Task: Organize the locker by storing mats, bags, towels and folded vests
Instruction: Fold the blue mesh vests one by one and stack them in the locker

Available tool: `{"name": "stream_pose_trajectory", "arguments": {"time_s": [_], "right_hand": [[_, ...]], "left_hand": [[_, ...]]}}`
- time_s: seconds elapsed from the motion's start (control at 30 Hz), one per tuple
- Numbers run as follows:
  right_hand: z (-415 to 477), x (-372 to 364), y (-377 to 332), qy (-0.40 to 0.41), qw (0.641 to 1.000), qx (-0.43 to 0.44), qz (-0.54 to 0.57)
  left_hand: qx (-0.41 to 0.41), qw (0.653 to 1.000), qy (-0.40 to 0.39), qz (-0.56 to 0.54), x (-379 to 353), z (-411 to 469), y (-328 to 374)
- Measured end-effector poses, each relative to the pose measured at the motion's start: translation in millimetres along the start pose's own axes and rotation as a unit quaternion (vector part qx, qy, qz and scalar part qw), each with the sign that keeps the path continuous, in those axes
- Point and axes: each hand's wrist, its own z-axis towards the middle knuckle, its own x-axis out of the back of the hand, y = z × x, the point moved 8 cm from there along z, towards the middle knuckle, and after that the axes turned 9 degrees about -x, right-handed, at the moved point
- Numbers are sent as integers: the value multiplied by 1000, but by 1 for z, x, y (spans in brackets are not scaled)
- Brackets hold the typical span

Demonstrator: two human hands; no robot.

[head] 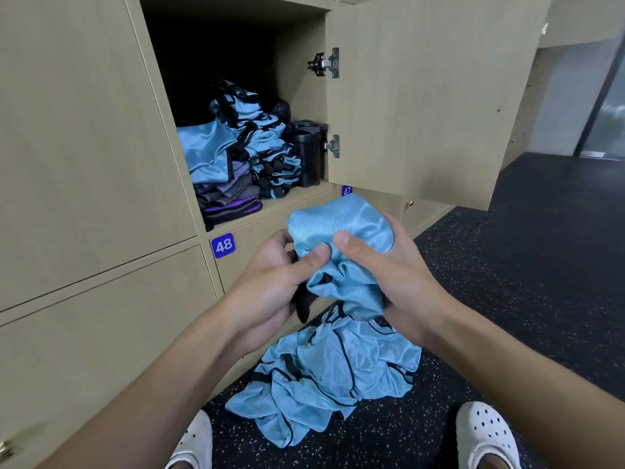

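Observation:
A light blue vest with black trim (341,231) is bunched between both hands in front of the open locker (301,198). My left hand (270,282) pinches its lower left part with the thumb on top. My right hand (395,275) grips it from the right, thumb over the fabric. Inside the locker, folded blue vests (267,147) stand in a stack in the middle. Another blue vest (208,150) lies on folded purple and grey towels (230,201) at the left. A heap of loose blue vests (328,377) lies on the floor below my hands.
The locker door (433,96) stands open to the right. A black container (309,154) sits at the locker's right side. Closed lockers labelled 48 (223,245) and 47 (347,190) are below. My white shoes (483,434) stand on dark speckled floor.

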Motion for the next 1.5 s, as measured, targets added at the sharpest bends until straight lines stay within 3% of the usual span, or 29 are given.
{"name": "stream_pose_trajectory", "arguments": {"time_s": [0.1, 0.27, 0.47, 0.63, 0.8, 0.93, 1.07, 1.23, 1.5], "right_hand": [[2, 0, -5, -1, 999, 17, -44], [10, -9, -17, -53, 994, 24, -91], [33, -22, -32, -130, 983, -24, -125], [73, -29, -50, -79, 990, -2, -120], [124, -48, -76, -65, 988, 73, -117], [169, -61, -91, -46, 941, 184, -280], [222, -81, -99, -75, 907, 248, -333], [296, -123, -106, -141, 857, 289, -402], [380, -188, -120, -177, 813, 359, -424]], "left_hand": [[-63, 982, 3, 178, 8, 4, 8], [-64, 993, -28, 98, 18, 20, 16], [-59, 972, -113, 198, 20, 45, 32], [-74, 968, -112, 211, 37, 76, 46], [-126, 976, 3, 176, 64, 121, 59], [-183, 954, 146, 188, 96, 159, 69], [-209, 920, 277, 180, 135, 194, 74], [-300, 875, 304, 227, 165, 235, 101], [-313, 805, 371, 342, 215, 269, 124]]}}
